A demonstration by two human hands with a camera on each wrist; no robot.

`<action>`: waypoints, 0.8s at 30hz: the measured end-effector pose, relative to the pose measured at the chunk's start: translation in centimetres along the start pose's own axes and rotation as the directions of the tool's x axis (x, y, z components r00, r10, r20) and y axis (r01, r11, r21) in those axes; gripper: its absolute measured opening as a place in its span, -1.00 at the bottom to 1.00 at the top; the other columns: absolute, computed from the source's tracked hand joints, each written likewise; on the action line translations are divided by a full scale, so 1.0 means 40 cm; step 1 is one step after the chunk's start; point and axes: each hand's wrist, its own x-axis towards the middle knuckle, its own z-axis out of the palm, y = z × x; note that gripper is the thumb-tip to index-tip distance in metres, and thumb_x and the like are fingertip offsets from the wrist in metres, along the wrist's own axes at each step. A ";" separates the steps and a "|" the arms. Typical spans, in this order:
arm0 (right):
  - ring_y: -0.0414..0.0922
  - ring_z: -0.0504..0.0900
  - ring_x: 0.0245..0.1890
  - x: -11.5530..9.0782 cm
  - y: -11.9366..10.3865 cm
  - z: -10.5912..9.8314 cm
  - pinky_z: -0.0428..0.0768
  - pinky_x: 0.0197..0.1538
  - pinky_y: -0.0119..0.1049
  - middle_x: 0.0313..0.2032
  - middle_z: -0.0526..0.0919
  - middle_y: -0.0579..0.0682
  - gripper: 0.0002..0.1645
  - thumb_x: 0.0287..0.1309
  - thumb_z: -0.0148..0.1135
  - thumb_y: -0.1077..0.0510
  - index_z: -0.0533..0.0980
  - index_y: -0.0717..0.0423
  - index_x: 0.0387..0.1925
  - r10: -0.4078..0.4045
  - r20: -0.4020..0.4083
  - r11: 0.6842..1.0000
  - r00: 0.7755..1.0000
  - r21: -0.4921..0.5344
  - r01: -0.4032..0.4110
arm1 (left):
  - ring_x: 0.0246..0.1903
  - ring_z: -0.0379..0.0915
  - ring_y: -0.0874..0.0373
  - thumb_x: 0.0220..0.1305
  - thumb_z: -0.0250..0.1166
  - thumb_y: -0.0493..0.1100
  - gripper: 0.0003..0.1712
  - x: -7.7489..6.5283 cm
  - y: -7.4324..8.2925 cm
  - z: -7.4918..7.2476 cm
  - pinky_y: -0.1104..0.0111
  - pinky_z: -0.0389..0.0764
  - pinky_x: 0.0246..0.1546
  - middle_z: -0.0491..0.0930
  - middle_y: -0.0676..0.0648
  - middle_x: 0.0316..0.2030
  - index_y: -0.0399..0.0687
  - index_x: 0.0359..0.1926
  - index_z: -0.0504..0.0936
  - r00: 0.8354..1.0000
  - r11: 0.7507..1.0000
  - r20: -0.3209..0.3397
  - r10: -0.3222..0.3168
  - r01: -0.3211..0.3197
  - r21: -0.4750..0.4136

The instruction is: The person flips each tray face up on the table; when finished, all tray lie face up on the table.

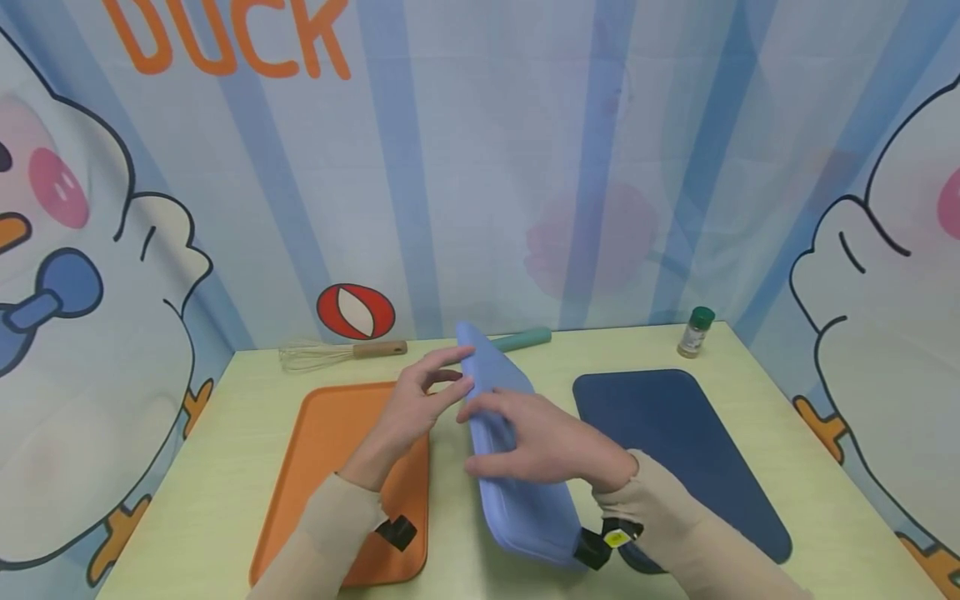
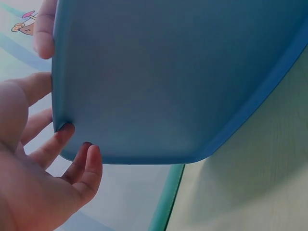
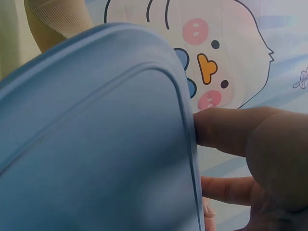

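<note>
A light blue tray (image 1: 525, 508) stands tilted up on edge between the other trays. My left hand (image 1: 412, 408) holds its far upper edge near a corner; in the left wrist view, fingertips of the left hand (image 2: 53, 178) bend over the rim of the tray (image 2: 159, 96). Closer to me, my right hand (image 1: 547, 437) grips the same raised edge. The right wrist view has the right hand (image 3: 269, 154) with its thumb against the rim of the tray (image 3: 110, 134); its other fingers are partly hidden.
An orange tray (image 1: 337, 442) lies on the left and a dark blue tray (image 1: 667, 442) on the right. Along the back are a whisk (image 1: 337, 353), a teal handle (image 1: 525, 338) partly behind the raised tray, and a green-capped spice jar (image 1: 695, 333). A printed curtain (image 1: 480, 167) hangs behind.
</note>
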 end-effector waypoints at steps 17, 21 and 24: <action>-0.17 0.59 -0.03 -0.012 -0.013 -0.001 0.56 0.01 -0.19 0.12 0.62 -0.12 -0.54 0.33 0.39 -0.15 0.53 -0.12 0.16 -0.019 -0.056 1.000 0.998 -0.001 0.019 | 0.50 0.28 -0.15 0.53 0.30 -0.05 -0.40 0.013 0.007 0.006 -0.21 0.25 0.48 0.15 -0.02 0.62 0.10 0.52 0.46 0.998 0.999 0.061 0.020 -0.018 -0.045; -0.15 0.60 -0.06 -0.014 -0.018 -0.004 0.58 -0.03 -0.19 0.11 0.64 -0.09 -0.55 0.31 0.39 -0.05 0.52 -0.11 0.17 -0.007 -0.063 1.000 0.998 0.007 0.007 | 0.48 0.32 -0.16 0.54 0.29 -0.06 -0.36 0.017 0.010 0.008 -0.09 0.37 0.45 0.13 0.00 0.62 0.06 0.55 0.41 0.995 0.995 0.097 0.019 -0.010 -0.096; -0.12 0.62 -0.03 -0.016 -0.022 -0.006 0.61 -0.03 -0.17 0.14 0.65 -0.05 -0.54 0.30 0.37 -0.02 0.53 -0.09 0.19 0.001 -0.071 1.000 0.997 0.015 0.000 | 0.43 0.40 -0.16 0.53 0.31 -0.09 -0.33 0.020 0.014 0.010 -0.02 0.47 0.39 0.12 0.00 0.62 0.04 0.57 0.37 0.993 0.990 0.116 0.020 -0.003 -0.144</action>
